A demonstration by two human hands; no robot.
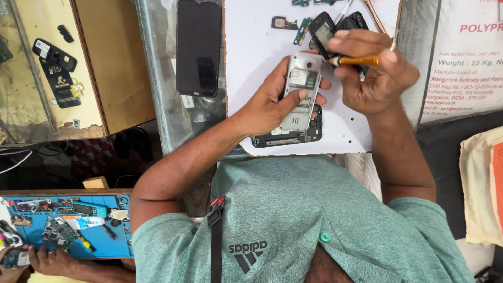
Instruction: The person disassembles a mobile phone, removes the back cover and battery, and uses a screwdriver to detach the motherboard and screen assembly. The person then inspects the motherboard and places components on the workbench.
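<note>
Gripping a silver, opened-up small phone body (303,89) with its circuit side showing, the person's left hand (272,102) wraps around it from the left, thumb pressed across the middle, seemingly to steady it. The right hand (374,78) is closed around a slim screwdriver with an orange-gold metal handle (357,61), whose tip end points left toward the upper end of the phone body; I judge the grip is pinched near the tip for fine control. The two hands sit close together, nearly touching at the phone's top.

The phone body's long axis runs away from the person, tilted slightly right at its far end. Its near end rests over a black plastic phone frame (287,137) lying just under the left palm on a white foam board (251,57). Just beyond the right hand's fingers lie two dark phone parts (335,26), with small loose circuit pieces (285,22) further left. Left of the left hand, off the board, a black smartphone (198,47) lies face up on the glass. Far to the left and nearer, another person's hand (52,259) works beside a blue repair mat (73,222).
</note>
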